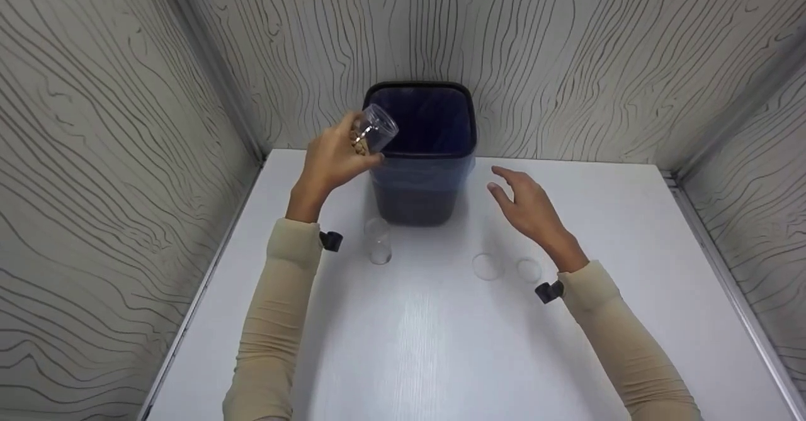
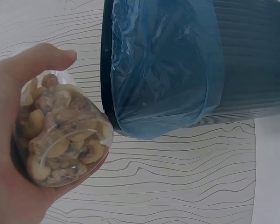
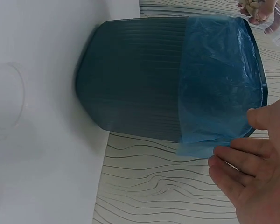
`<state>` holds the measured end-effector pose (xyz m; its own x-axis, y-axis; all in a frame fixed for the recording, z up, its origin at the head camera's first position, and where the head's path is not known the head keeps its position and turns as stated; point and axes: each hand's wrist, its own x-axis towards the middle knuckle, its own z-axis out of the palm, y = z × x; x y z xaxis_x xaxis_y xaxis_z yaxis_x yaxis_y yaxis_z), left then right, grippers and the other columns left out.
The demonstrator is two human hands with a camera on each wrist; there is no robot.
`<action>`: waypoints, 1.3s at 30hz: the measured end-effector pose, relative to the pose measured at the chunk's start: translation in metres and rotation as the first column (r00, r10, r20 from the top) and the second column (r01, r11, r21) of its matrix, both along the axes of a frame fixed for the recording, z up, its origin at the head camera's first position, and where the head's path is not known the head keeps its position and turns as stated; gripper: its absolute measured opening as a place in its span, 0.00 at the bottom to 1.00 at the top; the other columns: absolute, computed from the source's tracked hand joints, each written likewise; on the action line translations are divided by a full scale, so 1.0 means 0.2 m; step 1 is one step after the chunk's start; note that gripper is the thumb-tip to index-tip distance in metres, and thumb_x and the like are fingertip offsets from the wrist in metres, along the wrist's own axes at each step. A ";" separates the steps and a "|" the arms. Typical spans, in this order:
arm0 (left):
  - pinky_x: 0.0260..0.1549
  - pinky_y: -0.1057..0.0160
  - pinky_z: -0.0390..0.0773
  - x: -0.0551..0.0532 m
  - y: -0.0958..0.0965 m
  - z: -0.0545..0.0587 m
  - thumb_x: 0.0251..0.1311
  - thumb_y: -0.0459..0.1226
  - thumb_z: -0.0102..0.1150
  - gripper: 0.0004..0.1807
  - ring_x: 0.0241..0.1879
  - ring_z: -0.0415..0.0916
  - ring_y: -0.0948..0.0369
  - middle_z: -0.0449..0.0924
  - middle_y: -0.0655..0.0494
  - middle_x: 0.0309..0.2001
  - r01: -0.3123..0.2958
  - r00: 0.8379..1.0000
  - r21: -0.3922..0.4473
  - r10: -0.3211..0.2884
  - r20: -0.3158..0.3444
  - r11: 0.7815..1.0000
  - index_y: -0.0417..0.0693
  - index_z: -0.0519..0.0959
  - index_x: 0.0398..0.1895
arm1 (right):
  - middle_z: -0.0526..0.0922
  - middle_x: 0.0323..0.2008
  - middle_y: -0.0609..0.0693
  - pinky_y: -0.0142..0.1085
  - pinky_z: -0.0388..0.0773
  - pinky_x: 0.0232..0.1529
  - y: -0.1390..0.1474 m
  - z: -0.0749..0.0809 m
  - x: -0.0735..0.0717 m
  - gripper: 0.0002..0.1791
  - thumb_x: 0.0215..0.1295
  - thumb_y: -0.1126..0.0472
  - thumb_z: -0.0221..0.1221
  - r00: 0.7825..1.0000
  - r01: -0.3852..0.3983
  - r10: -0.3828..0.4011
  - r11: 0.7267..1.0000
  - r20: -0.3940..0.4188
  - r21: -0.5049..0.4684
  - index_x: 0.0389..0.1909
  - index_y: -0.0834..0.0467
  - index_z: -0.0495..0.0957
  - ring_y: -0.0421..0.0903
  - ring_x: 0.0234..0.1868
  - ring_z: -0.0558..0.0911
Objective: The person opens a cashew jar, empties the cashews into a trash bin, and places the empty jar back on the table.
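Note:
My left hand (image 1: 337, 150) grips a clear jar (image 1: 381, 125), tilted with its mouth toward the bin at the bin's left rim. Cashew-like nuts (image 2: 67, 135) fill the jar's bottom end in the left wrist view. The dark bin (image 1: 415, 201) stands upright against the back wall, and a blue plastic liner (image 2: 168, 65) is folded over its rim. To the right of the bin, my right hand (image 1: 529, 207) hovers with relaxed fingers and holds nothing. In the right wrist view its fingertips overlap the liner's edge.
Another clear jar (image 1: 379, 248) is on the white table (image 1: 415, 345) in front of the bin. Two clear round lids, a left lid (image 1: 488, 266) and a right lid (image 1: 529, 270), lie near my right wrist. Wood-patterned walls (image 1: 302, 43) enclose the table at the back and sides.

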<state>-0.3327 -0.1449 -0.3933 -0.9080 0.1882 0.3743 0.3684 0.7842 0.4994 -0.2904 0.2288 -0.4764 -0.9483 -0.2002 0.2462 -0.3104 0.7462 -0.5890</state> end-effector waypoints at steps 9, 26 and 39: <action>0.42 0.44 0.82 -0.03 -0.02 0.01 0.53 0.51 0.76 0.43 0.44 0.86 0.49 0.88 0.50 0.55 0.004 1.000 -0.005 -0.004 0.018 1.000 0.52 0.73 0.73 | 0.68 0.78 0.63 0.57 0.58 0.81 -0.04 0.11 -0.05 0.33 0.86 0.46 0.47 0.996 -0.016 0.016 1.000 -0.083 0.000 0.80 0.63 0.64 0.62 0.81 0.65; 0.33 0.52 0.75 -0.07 -0.06 0.02 0.54 0.51 0.74 0.41 0.32 0.78 0.54 0.86 0.51 0.39 -0.024 0.999 -0.049 0.026 0.036 0.999 0.53 0.73 0.73 | 0.52 0.86 0.61 0.58 0.48 0.84 -0.12 0.27 -0.20 0.39 0.86 0.41 0.42 0.996 -0.046 0.053 0.995 -0.072 0.093 0.85 0.62 0.53 0.61 0.87 0.51; 0.31 0.55 0.73 -0.11 -0.08 0.01 0.55 0.51 0.72 0.38 0.30 0.77 0.55 0.85 0.54 0.38 -0.029 0.999 -0.082 0.031 0.026 0.996 0.52 0.74 0.70 | 0.46 0.86 0.65 0.58 0.44 0.85 -0.19 0.32 -0.31 0.44 0.86 0.37 0.37 0.998 -0.061 0.063 0.982 -0.002 0.178 0.85 0.65 0.46 0.64 0.87 0.46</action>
<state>-0.3554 -0.1605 -0.3908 -0.9234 0.1897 0.3336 0.3312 0.8331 0.4431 -0.3534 0.1916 -0.4114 -0.9311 -0.2995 0.2082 -0.3629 0.8178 -0.4466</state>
